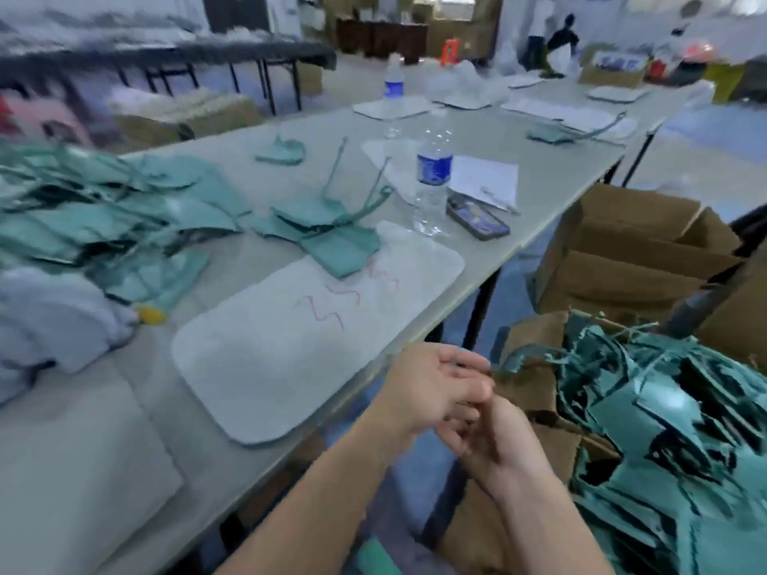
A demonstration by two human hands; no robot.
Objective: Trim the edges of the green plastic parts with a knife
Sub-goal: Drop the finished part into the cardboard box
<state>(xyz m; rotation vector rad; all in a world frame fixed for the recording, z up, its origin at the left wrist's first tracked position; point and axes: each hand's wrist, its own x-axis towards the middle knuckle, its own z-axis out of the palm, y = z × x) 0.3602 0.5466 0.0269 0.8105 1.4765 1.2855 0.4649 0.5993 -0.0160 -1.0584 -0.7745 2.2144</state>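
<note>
Long grey worktable (489, 242) carries a heap of green plastic parts (95, 217) at its far left and a white cutting mat (290, 359). Both hands meet off its edge: left hand (431, 388) fingers loosely spread, right hand (498, 437) too blurred to tell.

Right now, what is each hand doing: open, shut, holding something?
Left hand: fingers loosely curled, touching the right; no clear hold, cannot tell.
Right hand: partly hidden behind the left, cannot tell.
</note>
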